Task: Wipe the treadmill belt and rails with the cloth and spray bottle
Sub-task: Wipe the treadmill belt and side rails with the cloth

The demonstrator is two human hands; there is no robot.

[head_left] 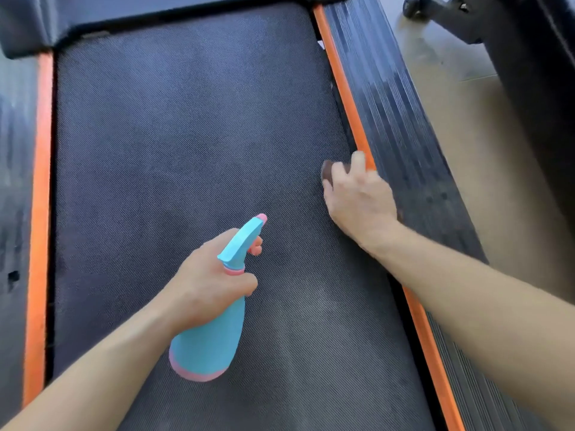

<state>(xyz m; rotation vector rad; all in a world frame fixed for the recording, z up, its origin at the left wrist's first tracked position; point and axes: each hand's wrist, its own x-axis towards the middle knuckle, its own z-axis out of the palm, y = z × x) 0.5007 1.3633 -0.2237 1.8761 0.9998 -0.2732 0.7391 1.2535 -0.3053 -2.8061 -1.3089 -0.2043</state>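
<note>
- Treadmill belt fills most of the view: dark, finely textured, running from the black hood at the top down past the bottom edge.
- An orange strip borders its right edge, with the ribbed black right rail just outside that. The left rail has the same orange edging.
- Spray bottle is light blue with pink trim and is held above the lower middle of the belt, nozzle pointing up and away.
- Left hand has its grip clamped round the bottle's neck, one finger forward at the trigger.
- Cloth is brown and mostly hidden. It's on the belt's right edge, right against the orange strip.
- Right hand is pressed down on the cloth, grip closed over it with bent fingers. It's a bit blurry.
- Tan floor shows beyond the right rail, with a small black wheel up in the corner.
</note>
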